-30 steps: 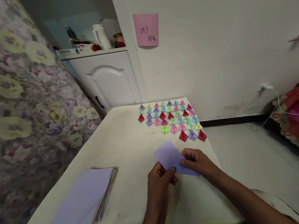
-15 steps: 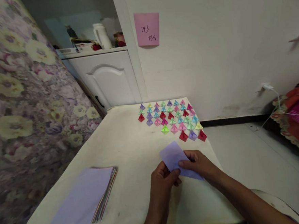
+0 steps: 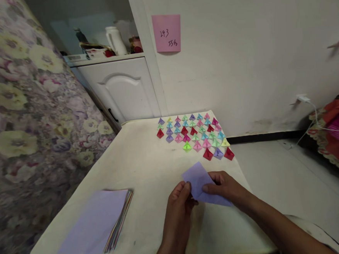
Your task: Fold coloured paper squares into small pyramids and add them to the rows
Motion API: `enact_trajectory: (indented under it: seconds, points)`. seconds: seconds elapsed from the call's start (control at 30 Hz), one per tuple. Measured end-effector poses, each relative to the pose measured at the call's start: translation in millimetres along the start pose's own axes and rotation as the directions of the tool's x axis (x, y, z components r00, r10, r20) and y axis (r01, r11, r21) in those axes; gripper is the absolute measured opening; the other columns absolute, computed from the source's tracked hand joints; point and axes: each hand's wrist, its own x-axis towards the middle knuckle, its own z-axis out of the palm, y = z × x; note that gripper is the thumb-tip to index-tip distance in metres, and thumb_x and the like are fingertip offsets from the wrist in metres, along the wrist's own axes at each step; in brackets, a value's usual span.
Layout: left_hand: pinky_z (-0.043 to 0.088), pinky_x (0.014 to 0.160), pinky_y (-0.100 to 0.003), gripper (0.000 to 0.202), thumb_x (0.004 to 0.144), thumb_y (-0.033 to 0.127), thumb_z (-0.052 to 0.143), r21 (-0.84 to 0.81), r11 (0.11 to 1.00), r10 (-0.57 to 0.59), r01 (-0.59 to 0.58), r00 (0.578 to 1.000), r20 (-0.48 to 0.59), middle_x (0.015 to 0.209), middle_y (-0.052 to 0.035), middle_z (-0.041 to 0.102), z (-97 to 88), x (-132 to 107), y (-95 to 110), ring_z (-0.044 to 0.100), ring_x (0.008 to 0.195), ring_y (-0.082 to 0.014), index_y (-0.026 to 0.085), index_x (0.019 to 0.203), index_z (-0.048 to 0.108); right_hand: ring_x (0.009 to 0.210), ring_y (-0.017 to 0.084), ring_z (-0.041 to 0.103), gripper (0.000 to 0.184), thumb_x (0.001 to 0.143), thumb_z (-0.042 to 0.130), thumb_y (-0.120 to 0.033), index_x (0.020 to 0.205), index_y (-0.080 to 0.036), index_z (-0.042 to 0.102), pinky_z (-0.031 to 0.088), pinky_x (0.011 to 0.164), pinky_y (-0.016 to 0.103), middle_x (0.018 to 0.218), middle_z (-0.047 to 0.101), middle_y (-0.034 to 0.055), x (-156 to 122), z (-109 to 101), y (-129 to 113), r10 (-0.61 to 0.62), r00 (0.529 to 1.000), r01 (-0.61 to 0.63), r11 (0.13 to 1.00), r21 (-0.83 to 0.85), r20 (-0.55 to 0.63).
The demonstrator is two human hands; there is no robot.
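Observation:
Above the near right part of the table, a sheet of purple origami paper [image 3: 199,178] is held up between both hands. My left hand [image 3: 181,197] pinches its left corner, thumb on top. On the paper's right side my right hand [image 3: 222,185] grips it, thumb pressed on the face and fingers behind. Faint crease lines show on the sheet. Beyond it, small folded paper pieces [image 3: 207,154] in red, purple, pink, green, blue and yellow lie in rows. A stack of coloured paper [image 3: 96,221], purple on top, rests at the near left.
A cream cloth covers the table [image 3: 144,175]. Behind it stand a white cabinet [image 3: 123,87] and a wall bearing a pink note [image 3: 167,33]. A flowered curtain [image 3: 36,132] hangs along the left; a white cable [image 3: 317,120] runs down at the right.
My left hand has shifted its pinch from the paper's lower edge up to its left corner. The paper has tipped and moved slightly down; the right hand keeps its grip.

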Motion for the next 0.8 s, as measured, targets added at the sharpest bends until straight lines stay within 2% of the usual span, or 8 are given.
enact_trajectory:
  seconds: [0.13,0.27,0.47,0.67,0.8]
  points:
    - [0.04,0.055,-0.02,0.022,0.075,0.033,0.063,-0.049,0.998,-0.03,0.031,0.999,0.032,0.069,-0.0011,0.06,2.2,1.1,-2.0,0.052,0.057,-0.0094,0.015,0.087,0.061,0.068,0.017,0.06,0.023,0.07,0.066,-0.032,0.082,-0.013,0.064,0.044,0.064,0.027,0.072,0.065,0.0024,-0.1,-0.4,1.2,0.012,1.0,-0.012,1.0,-0.006,0.024]
    - [0.044,0.062,-0.023,0.027,0.076,0.03,0.062,-0.069,0.998,-0.003,0.005,0.999,0.034,0.076,-0.003,0.064,1.4,2.6,-2.6,0.057,0.064,-0.0115,0.016,0.1,0.059,0.066,0.016,0.06,0.024,0.07,0.067,-0.033,0.083,-0.014,0.064,0.044,0.062,0.026,0.074,0.066,0.0026,0.3,-1.1,3.4,0.027,0.999,-0.027,0.999,-0.023,0.023]
    - [0.044,0.06,-0.021,0.019,0.077,0.028,0.062,-0.093,0.996,0.01,-0.011,1.0,-0.008,0.077,-0.0034,0.065,0.4,3.5,-2.7,0.059,0.064,-0.0113,0.015,0.092,0.06,0.063,0.014,0.058,0.02,0.07,0.067,-0.031,0.08,-0.014,0.064,0.042,0.06,0.024,0.075,0.066,0.0021,1.5,-0.6,3.4,0.016,0.999,-0.015,1.0,-0.015,0.033]
    - [0.043,0.059,-0.02,0.017,0.078,0.027,0.06,-0.126,0.992,-0.017,0.024,0.998,0.055,0.073,-0.0028,0.065,1.5,4.8,-6.0,0.057,0.062,-0.0105,0.015,0.09,0.062,0.064,0.014,0.057,0.021,0.07,0.066,-0.032,0.08,-0.014,0.064,0.042,0.06,0.024,0.075,0.065,0.0019,1.0,0.8,2.9,0.019,0.999,-0.018,1.0,-0.014,0.042]
    - [0.043,0.059,-0.021,0.021,0.077,0.028,0.062,-0.128,0.991,-0.029,0.035,0.999,0.046,0.075,-0.0038,0.066,1.5,5.4,-6.8,0.056,0.061,-0.0099,0.014,0.093,0.063,0.065,0.015,0.057,0.023,0.069,0.066,-0.035,0.079,-0.014,0.064,0.042,0.062,0.025,0.072,0.064,0.0015,0.5,1.4,2.1,0.039,0.998,-0.038,0.999,-0.03,0.039]
